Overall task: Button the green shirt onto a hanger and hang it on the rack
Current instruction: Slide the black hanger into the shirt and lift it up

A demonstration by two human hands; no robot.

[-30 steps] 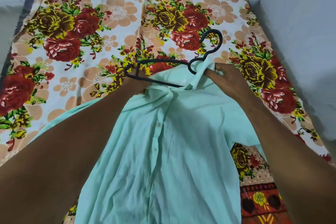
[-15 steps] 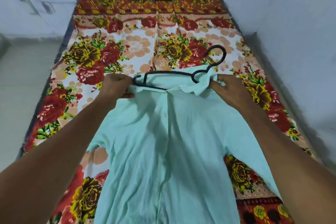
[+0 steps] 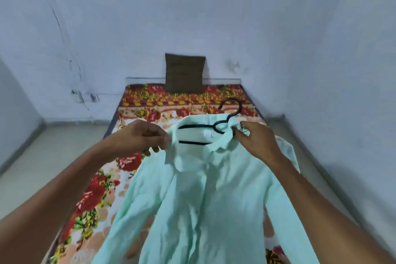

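Hanging lengthwise toward the viewer, green shirt (image 3: 205, 199) has its collar and hanger (image 3: 222, 126) hook pointing away.

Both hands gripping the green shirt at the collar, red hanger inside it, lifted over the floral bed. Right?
Not quite: the hanger is black, not red, as the head view shows. The rest holds: the left hand and right hand grip the green shirt at the collar, over the floral bed.

Two bare forearms in view, entering from lower left and lower right corners. No sleeves, cuffs, watch, bracelet or rings visible. Left hand (image 3: 141, 138) and right hand (image 3: 256, 142) ungloved. Fingernails short where visible on left fingers (image 3: 155, 149). Upper arms and torso out of frame.
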